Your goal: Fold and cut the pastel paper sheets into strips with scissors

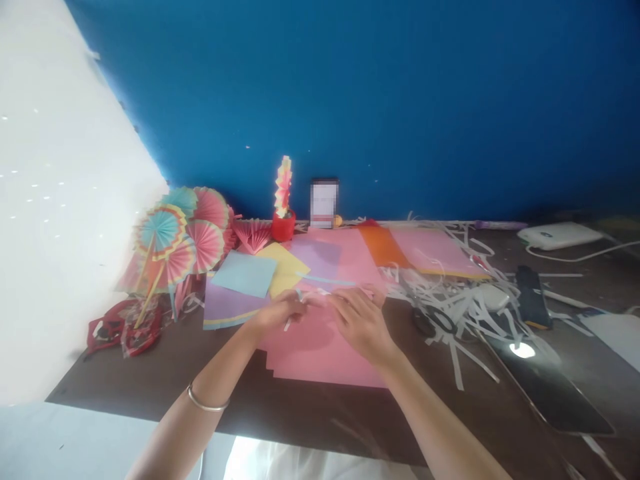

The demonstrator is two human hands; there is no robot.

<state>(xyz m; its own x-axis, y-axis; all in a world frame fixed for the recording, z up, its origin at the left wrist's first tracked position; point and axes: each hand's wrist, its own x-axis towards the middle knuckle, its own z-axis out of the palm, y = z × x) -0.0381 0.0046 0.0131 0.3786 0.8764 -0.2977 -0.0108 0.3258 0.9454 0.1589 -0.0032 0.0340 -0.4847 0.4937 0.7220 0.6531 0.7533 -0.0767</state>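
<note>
Left hand (283, 309) and right hand (361, 323) pinch thin pale paper (316, 298) over flat pink sheets (313, 353).

Beneath your left hand (285, 309) and right hand (360, 320) stretched a dark brown, flat-topped table (195, 377). Large, flat pink sheets of paper (320, 353) lay under both. Left of your left hand was a flat stack of purple-topped paper (225, 303); farther left sat a crumpled red bundle with clear plastic (107, 327). Beyond that hand stood a small, round red pot (283, 228). Right of your right hand spread tangled, thin white paper strips (475, 307); farther right and nearer you lay a flat, glossy black phone (560, 393).
</note>
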